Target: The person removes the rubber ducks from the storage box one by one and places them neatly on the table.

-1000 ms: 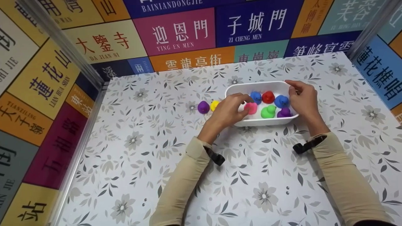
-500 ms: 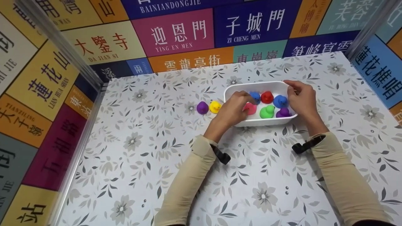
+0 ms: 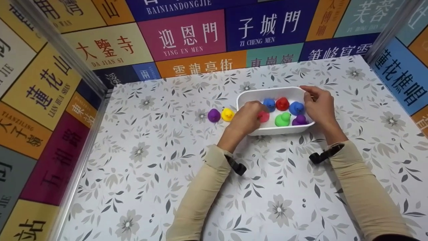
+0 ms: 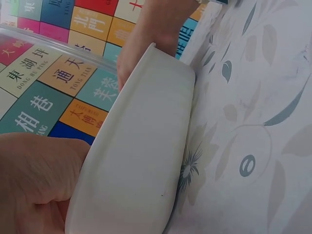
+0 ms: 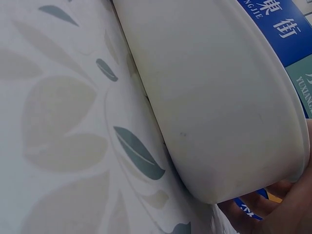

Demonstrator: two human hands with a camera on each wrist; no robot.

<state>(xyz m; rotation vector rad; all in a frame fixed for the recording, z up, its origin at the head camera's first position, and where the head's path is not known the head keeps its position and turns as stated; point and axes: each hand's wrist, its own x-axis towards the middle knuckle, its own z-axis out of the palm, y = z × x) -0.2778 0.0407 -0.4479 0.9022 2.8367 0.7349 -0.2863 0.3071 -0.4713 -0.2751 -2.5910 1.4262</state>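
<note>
A white oblong tray [image 3: 284,130] stands on the table in the head view, with several small rubber ducks inside. My left hand [image 3: 248,117] reaches over the tray's left end, its fingers curled down at a pink rubber duck [image 3: 264,116] that they partly hide. At the opposite end, my right hand [image 3: 320,105] grips the tray's rim with thumb and fingers. Near it in the tray are a blue duck [image 3: 296,108], a purple duck [image 3: 300,120] and a green duck [image 3: 283,119]. The left wrist view shows the tray's outer wall [image 4: 136,136], which hides the ducks.
Outside the tray, a yellow duck [image 3: 227,114] and another purple duck [image 3: 214,115] sit to the left of my left hand. A red duck [image 3: 282,104] and a second blue duck [image 3: 269,104] line the tray's far side. Colourful lettered panels [image 3: 187,36] wall the table's back and sides.
My left hand has shifted slightly right over the tray, uncovering the yellow duck, and its fingers have curled lower over the pink duck. The right hand keeps its place on the rim.
</note>
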